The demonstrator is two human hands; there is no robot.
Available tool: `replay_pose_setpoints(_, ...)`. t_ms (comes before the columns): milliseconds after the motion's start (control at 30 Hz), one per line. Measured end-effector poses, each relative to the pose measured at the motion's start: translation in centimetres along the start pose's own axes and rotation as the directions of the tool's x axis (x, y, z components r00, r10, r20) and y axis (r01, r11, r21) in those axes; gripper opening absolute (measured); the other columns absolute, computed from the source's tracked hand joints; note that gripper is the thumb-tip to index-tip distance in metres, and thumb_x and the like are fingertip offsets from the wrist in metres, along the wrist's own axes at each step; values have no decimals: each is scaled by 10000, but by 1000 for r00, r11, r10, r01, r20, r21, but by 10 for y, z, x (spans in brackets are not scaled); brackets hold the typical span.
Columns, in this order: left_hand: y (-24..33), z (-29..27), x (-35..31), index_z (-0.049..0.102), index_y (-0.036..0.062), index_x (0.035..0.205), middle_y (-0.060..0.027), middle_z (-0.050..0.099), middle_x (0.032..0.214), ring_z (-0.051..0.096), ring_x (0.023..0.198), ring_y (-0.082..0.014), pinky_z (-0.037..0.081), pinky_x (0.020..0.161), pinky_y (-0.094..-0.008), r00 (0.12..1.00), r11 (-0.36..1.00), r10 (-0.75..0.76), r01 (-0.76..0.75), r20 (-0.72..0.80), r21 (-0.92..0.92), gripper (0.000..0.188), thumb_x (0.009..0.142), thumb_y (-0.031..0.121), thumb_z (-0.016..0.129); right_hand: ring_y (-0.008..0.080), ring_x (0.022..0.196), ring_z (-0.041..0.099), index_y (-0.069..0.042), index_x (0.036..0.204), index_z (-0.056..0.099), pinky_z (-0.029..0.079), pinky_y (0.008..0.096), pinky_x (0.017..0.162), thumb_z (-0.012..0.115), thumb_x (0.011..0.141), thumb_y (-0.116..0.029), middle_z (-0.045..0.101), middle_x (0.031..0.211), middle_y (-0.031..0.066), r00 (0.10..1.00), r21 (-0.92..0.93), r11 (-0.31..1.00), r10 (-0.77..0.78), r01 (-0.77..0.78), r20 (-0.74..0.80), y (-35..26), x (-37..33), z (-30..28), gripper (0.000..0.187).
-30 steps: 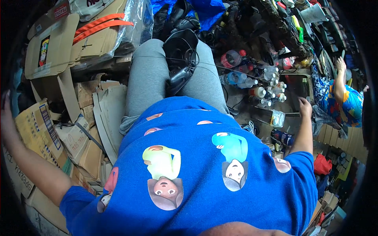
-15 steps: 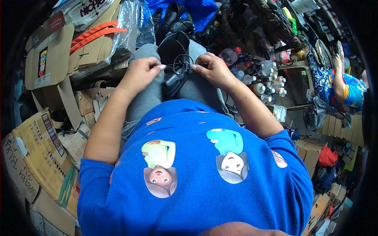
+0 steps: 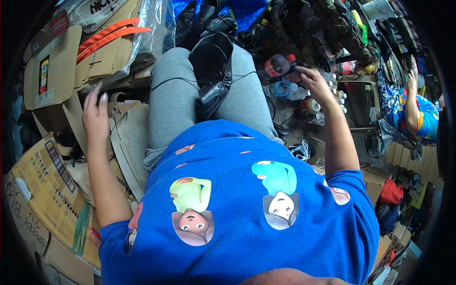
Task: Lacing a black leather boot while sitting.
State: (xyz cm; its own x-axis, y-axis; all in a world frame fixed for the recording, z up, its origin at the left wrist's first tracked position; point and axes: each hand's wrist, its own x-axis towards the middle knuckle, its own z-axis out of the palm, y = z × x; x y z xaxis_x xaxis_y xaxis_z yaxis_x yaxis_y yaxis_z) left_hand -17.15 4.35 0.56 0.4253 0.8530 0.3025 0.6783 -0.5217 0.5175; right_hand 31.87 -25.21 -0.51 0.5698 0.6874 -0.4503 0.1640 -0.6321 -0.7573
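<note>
Black shoe (image 3: pixel 212 71) is lying on the lap at upper centre of the frame, resting across the grey trousers (image 3: pixel 175 90), with a thin thread (image 3: pixel 171 80) running from it toward the left. Left hand (image 3: pixel 96 114), at left of centre, is spreading its fingers wide over flattened cardboard (image 3: pixel 128 137) — it is gripping nothing visible, though the thread may be passing near it; this cannot be told. Right hand (image 3: pixel 313 80), at upper right, is hovering with loosely curled fingers above a cluster of bottles (image 3: pixel 285 78), one with a red cap; whether it is pinching the thread cannot be told.

Half a second ago both hands were meeting at the shoe; they are now drawn well apart to either side, and the shoe is lying untouched.

Cardboard boxes are crowding the left edge: a brown one (image 3: pixel 42 185) with a striped label at lower left, and a flat one (image 3: pixel 52 66) carrying a small colour picture at upper left. Orange straps (image 3: pixel 109 35) are crossing cardboard under clear plastic at the top. A second person (image 3: pixel 418 114) in a patterned shirt is sitting at the right edge.
</note>
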Motion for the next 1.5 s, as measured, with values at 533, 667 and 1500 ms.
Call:
replay_pose_setpoints(533, 201, 116, 86, 626, 47, 903, -98, 557, 956, 567, 932, -276, 454, 832, -343, 453, 849, 496, -432, 741, -304, 286, 688, 167, 770, 139, 808, 596, -102, 878, 701, 482, 266, 714, 683, 757, 3, 576, 850, 21, 671, -148, 672, -643, 725, 368, -98, 23, 96, 161)
replay_pose_setpoints(667, 190, 126, 90, 637, 43, 896, -91, 563, 953, 569, 946, -257, 449, 840, -331, 446, 849, 527, -322, 723, -420, 262, 696, 157, 762, 181, 829, 621, -108, 889, 700, 505, 298, 742, 669, 753, -34, 602, 847, 45, 655, -137, 663, -645, 736, 394, -97, 23, 103, 158)
replay_pose_setpoints(1500, 188, 122, 91, 663, 5, 1008, -101, 638, 1026, 613, 966, -203, 471, 858, -301, 220, 853, 522, -173, 824, -493, 278, 731, -19, 660, 284, 844, 599, -112, 827, 682, 455, 394, 758, 574, 754, -92, 594, 888, 114, 589, -676, 154, -649, 721, 481, -135, -39, 119, 132)
